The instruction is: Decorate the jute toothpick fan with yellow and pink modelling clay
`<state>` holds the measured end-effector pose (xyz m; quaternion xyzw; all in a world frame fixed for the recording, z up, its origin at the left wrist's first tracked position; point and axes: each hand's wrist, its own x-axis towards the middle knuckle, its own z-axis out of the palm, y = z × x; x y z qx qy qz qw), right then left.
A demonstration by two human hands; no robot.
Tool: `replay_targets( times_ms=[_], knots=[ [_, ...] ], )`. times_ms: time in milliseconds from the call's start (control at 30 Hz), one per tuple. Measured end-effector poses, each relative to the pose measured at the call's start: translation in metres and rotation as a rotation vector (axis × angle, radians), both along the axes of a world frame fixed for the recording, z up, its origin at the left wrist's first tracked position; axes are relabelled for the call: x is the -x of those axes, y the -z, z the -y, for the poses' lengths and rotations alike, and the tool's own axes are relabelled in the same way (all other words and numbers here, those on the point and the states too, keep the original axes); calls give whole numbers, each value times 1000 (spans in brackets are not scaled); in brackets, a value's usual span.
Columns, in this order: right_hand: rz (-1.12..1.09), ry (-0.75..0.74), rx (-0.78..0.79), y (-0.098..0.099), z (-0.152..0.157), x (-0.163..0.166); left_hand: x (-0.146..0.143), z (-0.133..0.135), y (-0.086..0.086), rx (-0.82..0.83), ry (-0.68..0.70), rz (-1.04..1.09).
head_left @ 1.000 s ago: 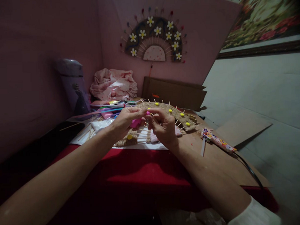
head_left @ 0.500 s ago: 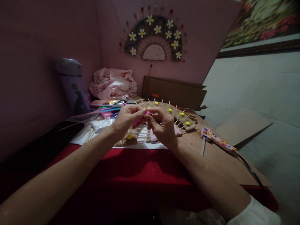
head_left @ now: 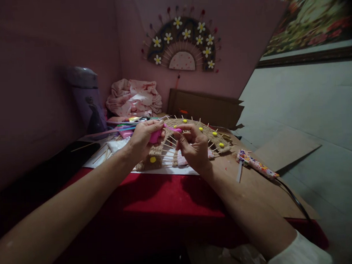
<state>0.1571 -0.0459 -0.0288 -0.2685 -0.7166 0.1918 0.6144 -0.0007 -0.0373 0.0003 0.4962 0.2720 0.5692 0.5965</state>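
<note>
Both hands are raised over a half-round woven twine fan (head_left: 153, 151) with thin sticks and yellow dots. My left hand (head_left: 146, 139) is closed on a lump of pink modelling clay (head_left: 155, 137). From that lump a thin strand stretches across to my right hand (head_left: 194, 148), whose thumb and fingers pinch its thicker end. The fan lies flat on a white sheet under the hands, which partly hide it. A spotted pink piece (head_left: 182, 158) sits at its inner curve.
A flowered glue gun (head_left: 257, 164) with a black cord lies on brown board at right. Behind stand a purple bottle (head_left: 90, 100), a crumpled pink cloth (head_left: 134, 97) and folded cardboard (head_left: 204, 108). A finished fan (head_left: 181, 43) hangs on the wall. Red cloth (head_left: 166, 194) covers the table.
My hands have drawn apart, the left one moving left and the right one slightly right. The pink clay between them has been pulled out into a thin strand.
</note>
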Motion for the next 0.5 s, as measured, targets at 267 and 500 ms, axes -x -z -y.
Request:
replay_targets(
  times_ms=[267, 500],
  knots=[
    [1, -1, -16, 0, -1, 0, -2, 4, 3, -31, 141, -106],
    [33, 22, -30, 3, -3, 0, -3, 2, 5, -94, 106, -171]
  ],
)
